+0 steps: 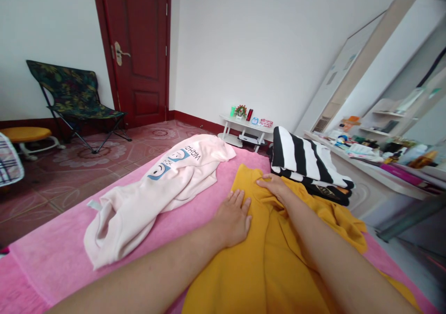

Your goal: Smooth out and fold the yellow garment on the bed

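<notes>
A mustard-yellow garment [278, 258] is spread in front of me on the pink bed cover, wrinkled on its right side. My left hand [232, 219] lies flat on its left edge, fingers stretched out. Near the garment's far end, my right hand [275, 187] rests on the cloth with its fingers apart and pointing left. To the left lies a pale pink top [139, 202] with blue prints and lettering, loosely folded lengthwise. Beyond my right hand sits a stack of folded clothes, topped by a black-and-white striped garment [306, 158].
The pink cover [62, 253] ends at the tiled floor on the left. A cluttered dressing table [369, 167] stands on the right. Past the bed's far edge is a low white table [228, 119] with small items. A camping chair [75, 91] stands near the red door [139, 40].
</notes>
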The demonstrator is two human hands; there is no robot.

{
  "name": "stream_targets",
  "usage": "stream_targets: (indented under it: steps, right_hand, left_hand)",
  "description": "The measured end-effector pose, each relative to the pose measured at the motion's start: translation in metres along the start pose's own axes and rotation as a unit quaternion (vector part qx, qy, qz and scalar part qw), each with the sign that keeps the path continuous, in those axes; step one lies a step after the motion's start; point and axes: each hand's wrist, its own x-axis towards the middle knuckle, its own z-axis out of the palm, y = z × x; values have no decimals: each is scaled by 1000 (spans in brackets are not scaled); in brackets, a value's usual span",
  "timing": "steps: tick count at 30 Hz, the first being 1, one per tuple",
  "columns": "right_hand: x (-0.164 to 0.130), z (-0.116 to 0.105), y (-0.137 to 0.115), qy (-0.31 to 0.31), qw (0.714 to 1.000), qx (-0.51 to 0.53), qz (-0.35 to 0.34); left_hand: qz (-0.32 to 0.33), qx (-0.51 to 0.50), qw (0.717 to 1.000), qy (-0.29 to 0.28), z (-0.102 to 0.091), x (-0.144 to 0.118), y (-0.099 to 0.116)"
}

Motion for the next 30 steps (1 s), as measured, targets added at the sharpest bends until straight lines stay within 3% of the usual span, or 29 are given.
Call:
stream_targets:
  steps: [2, 5, 9, 12, 14, 17, 20, 23, 25, 28, 30]
  right_hand:
    - [0, -5, 3, 54, 995, -79, -33]
    - [-6, -7, 6, 125, 956, -251, -86]
    - [-18, 0, -7, 83, 894, -426, -109]
    - [-20, 10, -17, 72, 851, -482, -194]
    - [-16, 17, -14, 23, 854, -469, -225]
    - [-7, 26, 3, -98, 876, -442, -165]
    - [-4, 23, 9, -154, 900, -386, -135]
    - [-12, 1, 2, -176, 911, -319, -193]
    - [-21, -28, -1, -146, 921, -289, -218]
    - [-37, -88, 12, -65, 937, -295, -176]
    - [-51, -132, 29, -61, 940, -319, -107]
  left_hand:
    - [13, -6, 1000, 7, 0, 0, 0]
    - [30, -13, 999, 10, 0, -1, -1]
    - [29, -16, 999, 4, 1, 1, -1]
    - [29, -16, 999, -3, 2, 1, -2]
    - [32, -17, 999, -8, 3, 2, -3]
    - [37, -20, 999, -16, 4, 2, -5]
    - [41, -22, 998, -34, 3, 1, -6]
    - [39, -21, 998, -41, 1, 1, -6]
    - [39, -22, 998, -40, 0, 0, -5]
    - [37, -22, 998, -43, 0, -1, -4]
    - [34, -19, 998, -44, 1, -1, -4]
